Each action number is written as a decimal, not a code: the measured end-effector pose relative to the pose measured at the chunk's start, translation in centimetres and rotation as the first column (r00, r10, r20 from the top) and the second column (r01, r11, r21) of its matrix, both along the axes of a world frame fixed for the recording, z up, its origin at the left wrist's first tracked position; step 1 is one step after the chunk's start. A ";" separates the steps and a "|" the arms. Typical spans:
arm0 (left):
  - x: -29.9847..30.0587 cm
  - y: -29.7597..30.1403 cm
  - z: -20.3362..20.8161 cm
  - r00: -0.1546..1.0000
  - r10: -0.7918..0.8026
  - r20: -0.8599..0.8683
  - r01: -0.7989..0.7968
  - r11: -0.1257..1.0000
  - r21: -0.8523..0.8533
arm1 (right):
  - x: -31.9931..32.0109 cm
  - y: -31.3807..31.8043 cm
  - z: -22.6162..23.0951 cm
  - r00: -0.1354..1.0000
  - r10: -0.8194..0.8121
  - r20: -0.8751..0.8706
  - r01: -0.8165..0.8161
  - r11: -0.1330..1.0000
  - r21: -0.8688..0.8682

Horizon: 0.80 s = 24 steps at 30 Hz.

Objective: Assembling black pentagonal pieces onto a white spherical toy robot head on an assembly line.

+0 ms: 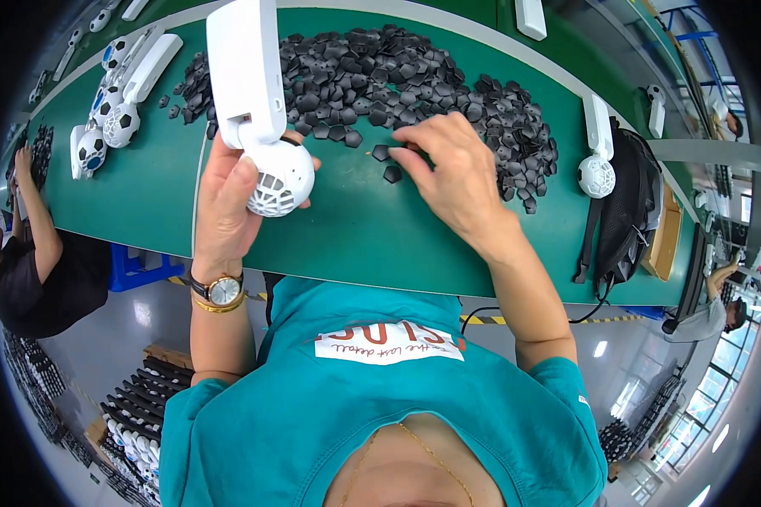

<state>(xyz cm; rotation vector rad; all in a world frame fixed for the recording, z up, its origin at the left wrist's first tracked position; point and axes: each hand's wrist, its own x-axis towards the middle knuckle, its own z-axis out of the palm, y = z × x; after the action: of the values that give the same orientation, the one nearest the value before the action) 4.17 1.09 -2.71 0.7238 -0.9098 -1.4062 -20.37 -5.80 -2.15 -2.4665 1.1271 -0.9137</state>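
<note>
My left hand (227, 198) is closed around a white device (246, 72) with a long rectangular body and a ball-shaped head. The ball (284, 179) has a soccer-like lattice, with open pentagon gaps and a dark opening near its top. To the right, the thumb and forefinger of my right hand (455, 173) are pinched on a small black pentagon piece (380, 153), just above the green table. A second pentagon piece (392, 174) lies right under these fingertips. Beyond both hands spreads a large pile of black pentagon pieces (359, 72).
Several white devices with black-patched balls (122, 124) lie at the table's (347, 245) far left. On the right stands a white device with an unpatched ball (597, 176), beside a black backpack (632, 203) and a cardboard box (664, 232). A person (46, 253) works at the left.
</note>
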 end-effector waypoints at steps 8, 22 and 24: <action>-1.3 0.1 0.2 0.995 0.046 -0.094 -0.034 0.991 0.130 | 1.9 -0.2 -0.5 0.994 -0.012 -0.109 0.005 0.998 -0.062; -4.2 -0.2 -0.1 0.989 0.008 -0.151 0.014 0.989 0.145 | 2.5 3.4 3.3 0.863 0.030 0.504 -0.331 0.787 0.521; -4.6 -0.2 0.3 0.993 0.009 -0.119 0.006 0.992 0.125 | 2.5 3.4 3.5 0.855 0.058 0.516 -0.352 0.795 0.494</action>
<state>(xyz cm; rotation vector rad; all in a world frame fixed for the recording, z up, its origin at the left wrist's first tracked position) -0.39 0.93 -2.42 0.7258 -0.7325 -1.4994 -17.89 -2.43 1.35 -1.6948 0.7733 -0.8788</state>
